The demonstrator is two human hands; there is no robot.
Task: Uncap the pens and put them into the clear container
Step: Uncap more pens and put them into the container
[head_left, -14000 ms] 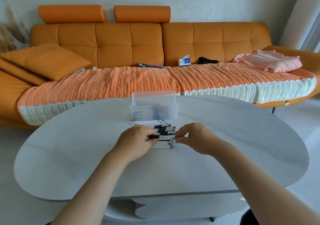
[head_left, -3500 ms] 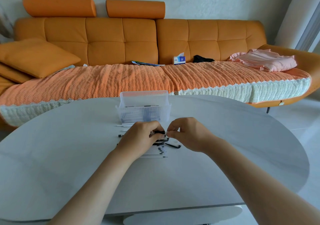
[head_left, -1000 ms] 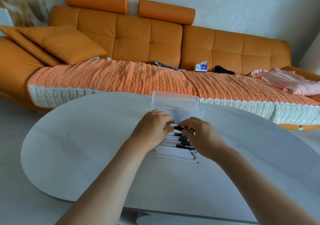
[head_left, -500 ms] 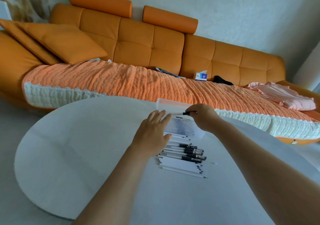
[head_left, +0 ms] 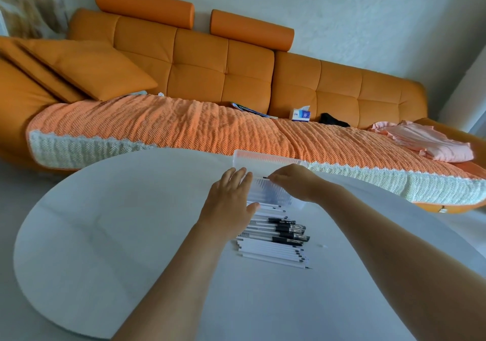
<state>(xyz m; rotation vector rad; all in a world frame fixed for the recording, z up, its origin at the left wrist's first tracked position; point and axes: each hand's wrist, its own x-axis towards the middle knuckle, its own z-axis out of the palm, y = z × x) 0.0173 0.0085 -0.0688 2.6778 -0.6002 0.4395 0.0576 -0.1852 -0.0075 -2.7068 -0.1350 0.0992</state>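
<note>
Far beyond the left hand and off to its left, an orange cushion (head_left: 92,69) leans on the orange sofa (head_left: 197,64). A woven orange blanket (head_left: 157,125) covers the seat. The pale rounded table (head_left: 105,235) spreads out to the left of and beneath both forearms.

The left hand (head_left: 228,204) lies open with its fingers straight and close together. The fingertips reach up along the left end of the clear container (head_left: 271,194), and the thumb points toward its front wall. It holds nothing.

The container stands between the two hands, on the far side of a stack of pens (head_left: 273,238). The stack lies on the table just nearer the person than the left thumb and between the two forearms. The pens lie side by side. Those in the middle have black ends, and the white ones on the near side show bare tips.

The right hand (head_left: 297,183) reaches over the container's right part with its fingers curled. They pinch a small dark item (head_left: 265,177) at the container's opening. I cannot tell whether it is a pen or a cap.

Well beyond the right hand, a tissue box (head_left: 301,114) stands on the sofa. Further right, a pink garment (head_left: 426,143) lies crumpled on the seat.
</note>
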